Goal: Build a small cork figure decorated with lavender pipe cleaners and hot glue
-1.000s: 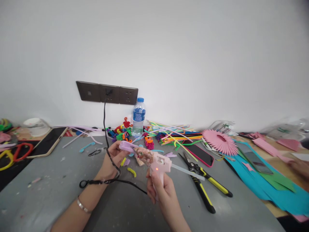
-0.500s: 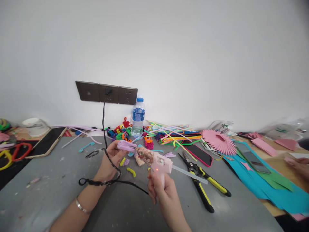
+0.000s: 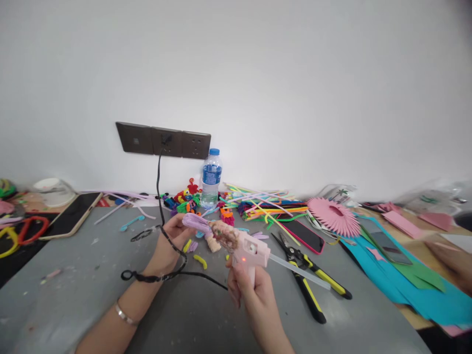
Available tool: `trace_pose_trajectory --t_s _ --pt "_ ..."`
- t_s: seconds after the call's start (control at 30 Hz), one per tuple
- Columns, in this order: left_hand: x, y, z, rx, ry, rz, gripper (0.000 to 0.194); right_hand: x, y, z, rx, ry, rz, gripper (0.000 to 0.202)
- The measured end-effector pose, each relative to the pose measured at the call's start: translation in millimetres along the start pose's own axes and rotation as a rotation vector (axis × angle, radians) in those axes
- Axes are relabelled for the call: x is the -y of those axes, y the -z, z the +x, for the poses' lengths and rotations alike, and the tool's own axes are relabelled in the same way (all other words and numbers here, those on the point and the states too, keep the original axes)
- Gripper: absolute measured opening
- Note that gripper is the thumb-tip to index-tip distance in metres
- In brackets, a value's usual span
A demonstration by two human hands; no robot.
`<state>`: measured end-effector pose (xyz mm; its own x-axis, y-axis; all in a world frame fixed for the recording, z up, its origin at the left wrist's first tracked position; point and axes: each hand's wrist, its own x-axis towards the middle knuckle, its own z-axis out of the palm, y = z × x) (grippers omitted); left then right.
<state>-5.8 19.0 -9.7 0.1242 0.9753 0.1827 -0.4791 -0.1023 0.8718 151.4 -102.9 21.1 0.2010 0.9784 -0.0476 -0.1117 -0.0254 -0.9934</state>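
Observation:
My right hand (image 3: 247,290) is closed around the handle of a pale pink glue gun (image 3: 254,250), its red light lit and a clear glue stick (image 3: 300,271) sticking out of the back. Brown and crusted, the nozzle end points left at a piece of bent purple pipe cleaner (image 3: 194,221). My left hand (image 3: 170,241) pinches that piece between thumb and fingers. The nozzle tip is at or very near the piece; whether they touch I cannot tell. A black cord (image 3: 161,191) runs from the wall socket past my left wrist. Short yellow pipe cleaner bits (image 3: 200,261) lie below.
Yellow-and-black pliers (image 3: 313,280) and a pink-edged phone (image 3: 304,236) lie to the right. Behind stand a water bottle (image 3: 211,179) and a pile of pipe cleaners (image 3: 273,209). Blue paper (image 3: 391,280) covers the right side, where another person's blurred hand (image 3: 452,258) shows.
The glue gun has shifted slightly right, with its glue stick reaching further right. The purple piece has moved a little right too. The other person's hand has moved and is blurred.

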Motion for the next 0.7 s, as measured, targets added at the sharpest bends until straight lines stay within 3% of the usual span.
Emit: trace_pose_trajectory --t_s 0.17,0.7 --pt "12 4.6 1 0.037 -0.038 -0.003 0.023 -8 3 8 0.121 0.044 -0.080 0.053" --pt "18 3.1 1 0.011 -0.037 -0.051 0.031 -16 6 9 0.114 0.041 -0.086 0.049"
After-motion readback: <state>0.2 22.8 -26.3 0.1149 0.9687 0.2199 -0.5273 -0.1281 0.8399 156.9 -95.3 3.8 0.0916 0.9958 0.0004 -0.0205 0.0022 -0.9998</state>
